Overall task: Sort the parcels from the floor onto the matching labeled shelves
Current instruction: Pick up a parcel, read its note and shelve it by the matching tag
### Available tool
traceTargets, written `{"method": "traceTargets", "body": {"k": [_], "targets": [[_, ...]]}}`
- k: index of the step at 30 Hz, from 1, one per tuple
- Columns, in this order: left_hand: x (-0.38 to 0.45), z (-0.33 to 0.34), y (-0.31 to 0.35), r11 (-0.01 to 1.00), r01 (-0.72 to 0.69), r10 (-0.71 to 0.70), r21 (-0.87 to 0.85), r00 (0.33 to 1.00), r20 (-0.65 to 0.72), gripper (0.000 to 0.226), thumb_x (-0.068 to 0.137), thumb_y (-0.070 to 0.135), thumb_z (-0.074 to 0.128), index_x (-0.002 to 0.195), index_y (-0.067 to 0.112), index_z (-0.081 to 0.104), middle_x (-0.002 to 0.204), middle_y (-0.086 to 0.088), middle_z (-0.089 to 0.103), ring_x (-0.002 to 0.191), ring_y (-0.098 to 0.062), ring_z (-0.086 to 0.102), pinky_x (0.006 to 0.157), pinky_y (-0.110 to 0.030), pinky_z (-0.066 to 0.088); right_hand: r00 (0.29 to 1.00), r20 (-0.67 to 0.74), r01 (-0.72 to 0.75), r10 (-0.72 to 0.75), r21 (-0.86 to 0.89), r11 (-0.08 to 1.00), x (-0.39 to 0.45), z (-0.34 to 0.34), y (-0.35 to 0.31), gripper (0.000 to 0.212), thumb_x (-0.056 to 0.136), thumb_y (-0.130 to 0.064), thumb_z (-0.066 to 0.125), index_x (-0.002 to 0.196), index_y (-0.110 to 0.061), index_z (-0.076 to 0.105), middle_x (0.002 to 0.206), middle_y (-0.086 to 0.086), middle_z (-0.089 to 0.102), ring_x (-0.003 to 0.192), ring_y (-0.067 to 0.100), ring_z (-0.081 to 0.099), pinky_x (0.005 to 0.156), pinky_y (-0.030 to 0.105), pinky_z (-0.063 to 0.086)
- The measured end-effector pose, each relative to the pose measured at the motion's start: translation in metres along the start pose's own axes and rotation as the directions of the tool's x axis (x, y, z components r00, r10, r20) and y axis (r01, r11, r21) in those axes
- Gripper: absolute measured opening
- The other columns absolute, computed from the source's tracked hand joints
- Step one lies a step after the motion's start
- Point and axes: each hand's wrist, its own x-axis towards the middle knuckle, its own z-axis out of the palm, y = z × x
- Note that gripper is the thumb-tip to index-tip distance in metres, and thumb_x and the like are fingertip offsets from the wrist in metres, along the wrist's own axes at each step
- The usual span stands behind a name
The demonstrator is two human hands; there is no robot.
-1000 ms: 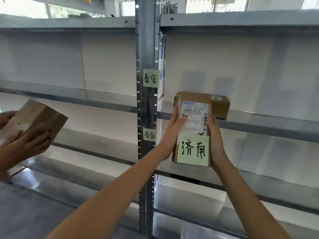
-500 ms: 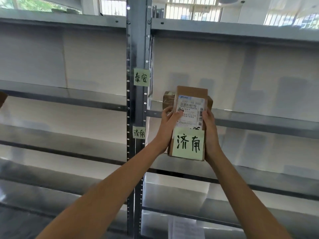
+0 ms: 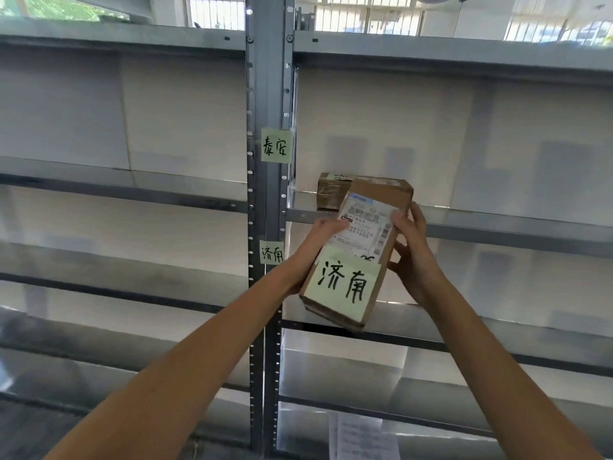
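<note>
A brown cardboard parcel [image 3: 365, 227] with a white shipping label and a green note reading 济南 is held tilted in front of the right shelf bay. My left hand [image 3: 315, 247] grips its left side and my right hand [image 3: 411, 247] grips its right side. On the upright post, a green label 泰安 [image 3: 276, 146] sits above a green label 济南 [image 3: 272, 253]. A second brown parcel [image 3: 331, 190] lies on the shelf [image 3: 497, 227] beside the 泰安 label, partly hidden behind the held one.
A grey metal post [image 3: 265, 94] divides two bays of metal shelves. The shelf [image 3: 497, 330] below the held parcel is bare. A sheet of paper [image 3: 361, 436] lies on the lowest right shelf. Left bay shelves [image 3: 116, 184] hold nothing.
The parcel has tilted, its top leaning right, and dropped slightly. Another person's hands with a box at the far left one second ago are out of view.
</note>
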Motion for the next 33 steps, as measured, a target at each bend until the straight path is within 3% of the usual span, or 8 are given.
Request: {"method": "traceTargets", "body": {"k": [4,8,11,16,21,24,28,33], "targets": [[-0.008,-0.014,-0.01,0.995,0.097,-0.09,-0.031,0.981,0.169,0.018,0.101,0.03,0.047,0.1,0.015,0.057,0.078,-0.002,0.076,0.066,-0.016,0.073,0.056,-0.023,0.059,0.986,0.073,-0.148,0.151,-0.043,0.988,-0.004,-0.014,0.003,0.071,0.084,-0.055,0.062,0.143,-0.019,0.047,0.116,0.007,0.062,0.12,0.034,0.061,0.084,0.04,0.058],[-0.008,-0.025,-0.015,0.969,0.207,-0.228,0.134,0.958,0.173,0.021,0.101,0.039,0.046,0.103,0.02,0.055,0.076,0.0,0.073,0.067,-0.016,0.07,0.06,-0.025,0.058,0.975,-0.045,-0.219,0.217,-0.041,0.975,0.0,-0.021,0.026,0.048,0.095,-0.045,0.064,0.134,-0.018,0.056,0.115,0.007,0.063,0.121,0.034,0.06,0.096,0.049,0.057],[-0.006,-0.042,-0.036,0.943,0.294,-0.317,0.157,0.938,0.143,0.034,0.093,0.053,0.055,0.112,0.025,0.06,0.095,-0.004,0.069,0.094,-0.023,0.065,0.089,-0.04,0.053,0.93,-0.222,-0.288,0.292,0.05,0.956,0.004,-0.032,0.046,0.06,0.092,-0.046,0.069,0.144,-0.022,0.047,0.13,0.006,0.059,0.124,0.032,0.057,0.104,0.056,0.053],[0.006,-0.048,-0.084,0.926,0.377,-0.376,-0.01,0.924,0.064,0.088,0.065,0.065,0.075,0.138,0.022,0.05,0.138,-0.009,0.052,0.13,-0.029,0.048,0.107,-0.052,0.043,0.834,-0.334,-0.335,0.438,0.324,0.885,0.008,-0.047,0.086,0.073,0.09,-0.054,0.068,0.152,-0.029,0.038,0.137,0.009,0.06,0.112,0.027,0.061,0.076,0.046,0.058],[0.031,-0.023,-0.13,0.914,0.305,-0.36,-0.268,0.913,-0.189,0.062,0.092,0.034,0.067,0.141,0.007,0.04,0.14,-0.016,0.051,0.134,-0.033,0.044,0.101,-0.038,0.049,0.766,-0.431,-0.323,0.478,0.386,0.864,0.006,-0.052,0.124,0.065,0.093,-0.047,0.069,0.146,-0.027,0.037,0.133,0.008,0.059,0.117,0.031,0.061,0.101,0.068,0.05],[0.046,-0.017,-0.15,0.919,0.276,-0.347,-0.282,0.906,-0.244,0.031,0.102,0.026,0.052,0.121,0.003,0.058,0.124,-0.016,0.066,0.117,-0.031,0.059,0.095,-0.036,0.051,0.744,-0.454,-0.362,0.489,0.341,0.867,0.013,-0.06,0.143,0.063,0.095,-0.05,0.065,0.146,-0.025,0.037,0.132,0.005,0.057,0.12,0.028,0.057,0.109,0.059,0.047],[0.068,-0.022,-0.182,0.923,0.28,-0.364,-0.265,0.859,-0.36,0.029,0.106,0.026,0.042,0.118,0.011,0.063,0.11,-0.008,0.071,0.09,-0.021,0.067,0.065,-0.032,0.056,0.746,-0.487,-0.454,0.454,0.127,0.882,0.026,-0.073,0.175,0.057,0.099,-0.054,0.057,0.138,-0.012,0.05,0.129,0.005,0.059,0.114,0.023,0.054,0.1,0.039,0.043],[0.107,-0.029,-0.226,0.907,0.348,-0.419,-0.239,0.803,-0.424,0.038,0.107,0.03,0.033,0.117,0.02,0.067,0.115,-0.005,0.073,0.11,-0.022,0.065,0.083,-0.03,0.051,0.777,-0.472,-0.507,0.417,-0.076,0.859,0.05,-0.092,0.223,0.054,0.102,-0.047,0.056,0.134,-0.004,0.061,0.128,0.011,0.065,0.116,0.027,0.058,0.101,0.035,0.043]]}}
